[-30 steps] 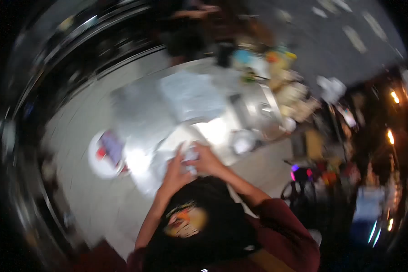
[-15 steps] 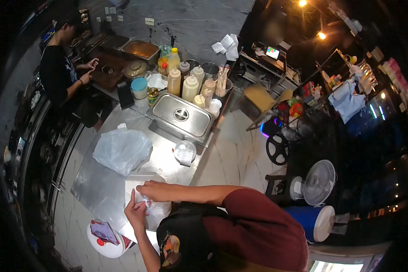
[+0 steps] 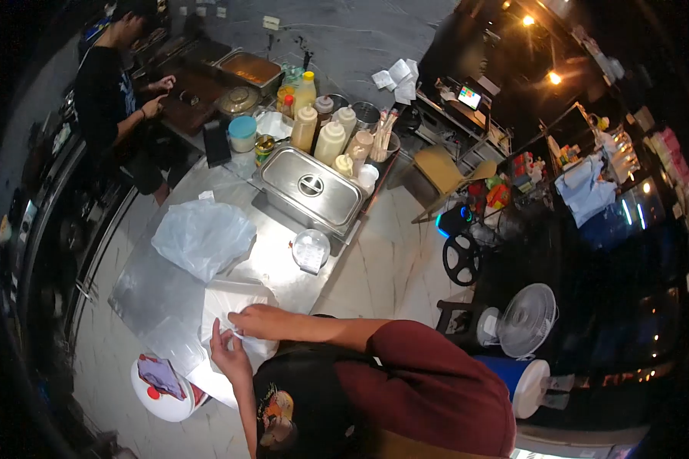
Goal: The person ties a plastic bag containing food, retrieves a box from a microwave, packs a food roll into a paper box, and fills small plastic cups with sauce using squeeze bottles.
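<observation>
At the near end of the steel table (image 3: 157,302), a thin white plastic bag (image 3: 216,306) lies around what looks like a pale box. My right hand (image 3: 259,321) reaches in from the right, its fingers closed on the gathered top of the bag. Close beside it, my left hand (image 3: 228,353) pinches the same gathered plastic, its index finger pointing up. The exact grip between the fingers is small and partly hidden. Beyond the bag lies a crumpled translucent plastic bag (image 3: 205,239). A round clear-lidded container with a paper slip (image 3: 311,251) sits to its right.
A lidded steel pan (image 3: 310,185) and several sauce bottles (image 3: 331,144) stand at the table's far end. A co-worker (image 3: 107,96) stands at the far-left counter. A white-lidded bucket (image 3: 161,390) sits beside the table; a fan (image 3: 527,321) and blue cooler (image 3: 513,382) are right.
The view has shifted slightly. My hands stay together at the bag's gathered top, the right hand now sitting a little lower against the left. The co-worker's hands have moved slightly.
</observation>
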Available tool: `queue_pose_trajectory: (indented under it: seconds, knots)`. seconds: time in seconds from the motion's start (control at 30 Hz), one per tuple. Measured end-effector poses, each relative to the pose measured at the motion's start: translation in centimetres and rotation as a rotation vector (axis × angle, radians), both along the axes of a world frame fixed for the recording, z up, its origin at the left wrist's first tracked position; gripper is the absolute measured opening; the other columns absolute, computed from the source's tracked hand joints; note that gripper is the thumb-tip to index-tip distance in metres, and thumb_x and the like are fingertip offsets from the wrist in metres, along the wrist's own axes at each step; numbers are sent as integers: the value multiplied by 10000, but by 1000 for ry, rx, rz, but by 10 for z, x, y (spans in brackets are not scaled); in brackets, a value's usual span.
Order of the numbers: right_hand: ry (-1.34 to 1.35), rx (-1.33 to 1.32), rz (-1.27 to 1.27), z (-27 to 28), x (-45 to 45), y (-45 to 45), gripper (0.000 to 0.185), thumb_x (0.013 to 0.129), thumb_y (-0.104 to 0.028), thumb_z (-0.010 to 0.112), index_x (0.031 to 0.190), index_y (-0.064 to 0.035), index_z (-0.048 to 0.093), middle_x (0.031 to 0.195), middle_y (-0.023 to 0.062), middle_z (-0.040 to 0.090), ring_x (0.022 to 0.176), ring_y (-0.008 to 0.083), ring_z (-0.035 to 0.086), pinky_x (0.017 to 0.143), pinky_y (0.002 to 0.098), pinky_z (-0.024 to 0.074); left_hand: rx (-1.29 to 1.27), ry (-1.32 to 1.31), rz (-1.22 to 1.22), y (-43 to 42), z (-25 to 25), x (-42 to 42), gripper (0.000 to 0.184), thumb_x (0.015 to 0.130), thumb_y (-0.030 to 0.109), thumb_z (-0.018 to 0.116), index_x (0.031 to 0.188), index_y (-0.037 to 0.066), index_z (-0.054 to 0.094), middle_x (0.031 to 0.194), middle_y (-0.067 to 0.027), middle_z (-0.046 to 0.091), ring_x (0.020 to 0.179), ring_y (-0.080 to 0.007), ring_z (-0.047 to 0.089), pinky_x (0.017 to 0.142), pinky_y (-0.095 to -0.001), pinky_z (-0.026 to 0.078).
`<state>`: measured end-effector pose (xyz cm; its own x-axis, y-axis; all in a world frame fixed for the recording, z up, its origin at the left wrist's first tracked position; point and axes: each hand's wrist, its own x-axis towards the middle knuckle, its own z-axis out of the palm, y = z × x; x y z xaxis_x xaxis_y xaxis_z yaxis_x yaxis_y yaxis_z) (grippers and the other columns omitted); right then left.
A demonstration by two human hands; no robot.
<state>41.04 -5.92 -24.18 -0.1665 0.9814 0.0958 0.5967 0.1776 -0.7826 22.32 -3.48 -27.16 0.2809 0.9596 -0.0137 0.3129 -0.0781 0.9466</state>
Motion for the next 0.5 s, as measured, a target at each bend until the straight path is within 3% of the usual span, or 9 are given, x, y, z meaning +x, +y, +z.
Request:
queue_pose_trajectory:
  seconds: [0.1, 0.13, 0.2, 0.23, 0.3, 0.4, 0.5]
  knots:
    - [-11, 65, 6, -7, 30, 13, 242, 872, -186, 764, 856, 16, 632, 792, 241, 673, 741, 415, 680, 658, 516, 525, 182, 281, -74, -7, 20, 0, 598, 899, -117, 632, 1481, 18, 597, 1002, -140, 640, 953, -311, 662, 931, -415, 535]
    - [45, 70, 1, -9, 38, 23, 268, 873, -205, 786, 804, 18, 654, 785, 246, 676, 708, 393, 681, 647, 509, 525, 188, 253, -50, -11, 22, 1, 572, 917, -77, 620, 1478, 36, 606, 983, -156, 668, 951, -339, 672, 1011, -463, 507]
    - [142, -309, -88, 17, 43, 38, 377, 974, -282, 775, 792, 33, 679, 662, 148, 685, 619, 171, 647, 594, 392, 529, 221, 253, -10, -10, 15, -2, 451, 947, 11, 635, 1395, 56, 658, 948, -158, 723, 951, -386, 674, 1152, -548, 407]
    - [353, -410, -123, 25, 42, 41, 378, 985, -266, 776, 773, 28, 668, 640, 87, 675, 612, 114, 641, 581, 337, 527, 275, 316, -10, -9, 27, -1, 427, 929, -12, 643, 1349, 55, 674, 948, -134, 723, 937, -397, 657, 1069, -525, 466]
    - [246, -335, -108, 41, 40, 47, 402, 970, -233, 768, 709, 32, 615, 613, 113, 655, 569, 164, 687, 556, 343, 534, 312, 342, 62, -12, 27, 2, 401, 900, -6, 700, 1292, 77, 695, 919, -82, 729, 893, -342, 634, 796, -477, 527]
    - [277, -334, -142, 41, 37, 53, 436, 969, -220, 757, 673, 23, 548, 624, 126, 646, 592, 173, 712, 563, 338, 541, 229, 380, 117, -13, 35, 2, 342, 903, 13, 723, 1234, 97, 711, 929, -57, 753, 882, -325, 636, 764, -469, 538]
    - [180, -262, -190, 58, 35, 54, 392, 952, -188, 745, 690, 24, 544, 633, 172, 643, 566, 262, 689, 564, 374, 521, 181, 413, 126, -22, 32, -10, 323, 902, 54, 748, 1220, 104, 717, 924, -59, 758, 882, -325, 637, 748, -463, 542]
